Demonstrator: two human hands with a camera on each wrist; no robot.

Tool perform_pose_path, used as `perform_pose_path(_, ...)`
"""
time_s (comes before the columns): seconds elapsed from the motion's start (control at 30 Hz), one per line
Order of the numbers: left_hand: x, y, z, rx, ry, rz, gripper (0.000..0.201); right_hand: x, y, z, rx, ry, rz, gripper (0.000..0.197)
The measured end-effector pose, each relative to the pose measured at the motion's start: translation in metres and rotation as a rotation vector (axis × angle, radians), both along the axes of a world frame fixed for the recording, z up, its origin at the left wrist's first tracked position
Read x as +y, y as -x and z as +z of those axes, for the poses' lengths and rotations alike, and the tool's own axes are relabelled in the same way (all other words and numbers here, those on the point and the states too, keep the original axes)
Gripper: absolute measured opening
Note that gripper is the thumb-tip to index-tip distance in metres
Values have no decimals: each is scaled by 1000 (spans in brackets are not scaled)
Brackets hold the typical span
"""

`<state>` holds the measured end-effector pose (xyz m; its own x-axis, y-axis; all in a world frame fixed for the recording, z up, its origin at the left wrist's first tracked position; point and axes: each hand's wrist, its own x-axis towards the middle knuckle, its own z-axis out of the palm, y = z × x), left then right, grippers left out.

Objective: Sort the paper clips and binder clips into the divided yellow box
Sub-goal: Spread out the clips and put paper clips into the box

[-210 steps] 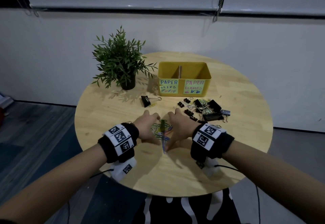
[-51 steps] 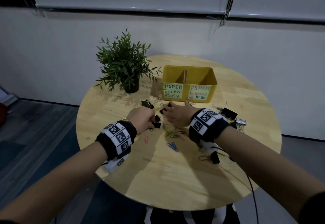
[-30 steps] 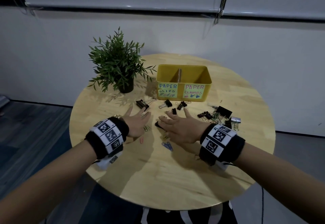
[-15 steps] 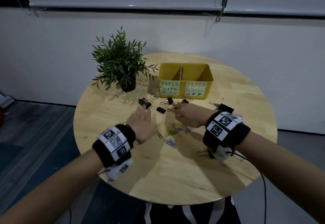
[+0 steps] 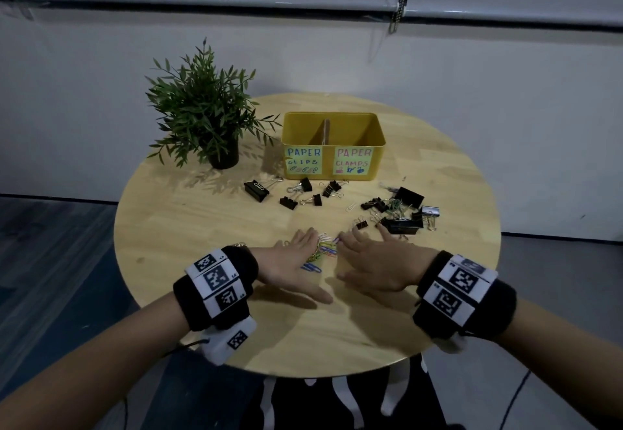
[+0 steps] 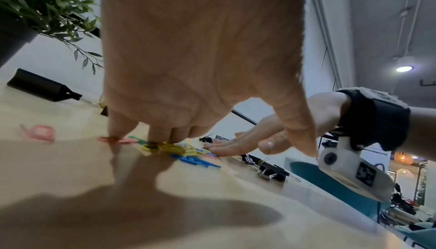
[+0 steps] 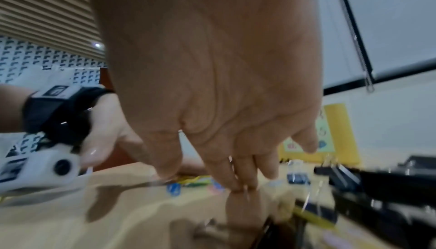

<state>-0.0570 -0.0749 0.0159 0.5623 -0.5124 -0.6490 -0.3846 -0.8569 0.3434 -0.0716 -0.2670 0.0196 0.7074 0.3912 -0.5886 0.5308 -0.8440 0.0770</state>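
Pale wood round table fills the head view; at its far side stands the yellow box, divided by a central wall, its front labels reading PAPER CLIPS on the left and PAPER CLAMPS on the right; what lies inside is hidden behind the front wall. A potted plant stands left of the box. Black binder clips lie scattered just before the box, and a denser heap of binder clips sits to the right, tangled with wire handles hard to separate by eye. Both hands lie flat near the table's middle: left hand and right hand, fingers extended, flanking a small pile of coloured paper clips, partly covered by the fingers. Left wrist view: left-hand fingertips press down on yellow, pink and blue clips, nothing gripped; a pink clip lies apart, blurred; a large black binder clip rests near the plant, whose pot is cut off at the frame edge. Right wrist view: right fingers straight, tips touching the wood, grasping nothing; clips beyond are smeared by motion blur, and the box shows only as a yellow sliver.
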Motion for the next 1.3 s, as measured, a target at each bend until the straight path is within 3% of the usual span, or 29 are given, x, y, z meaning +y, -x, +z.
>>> perform_pose_path(0.13,-9,-8,0,-142,86,5,108,-15,3,8,-132,-112,-44,63)
perform_pose_path(0.23,-23,-19,-2,-330,82,-104,91,-45,1,21,-233,-120,-170,50)
perform_pose_path(0.33,-47,-30,-2,-387,-5,-274,79,-71,5,28,-161,-16,-219,37)
perform_pose_path(0.5,-61,-43,-9,-485,-176,-337,75,-85,22,16,24,120,-302,50)
perform_pose_path(0.6,-49,-50,-4,-479,-215,-271,77,-83,29,7,25,46,-318,53)
perform_pose_path(0.7,-38,-52,3,-491,-191,-220,76,-76,37,8,-116,-34,-364,59)
perform_pose_path(0.83,-51,-31,4,-530,-26,-441,71,-75,52,8,-92,2,-327,54)
perform_pose_path(0.97,-62,-3,-8,-439,-39,-599,69,-83,60,-2,-68,56,-313,58)
perform_pose_path(1.1,-57,10,-19,-407,-83,-628,67,-93,55,-2,-66,134,-414,62)
perform_pose_path(1.3,-75,15,-23,-439,-7,-616,74,-99,35,0,-149,41,-481,67)
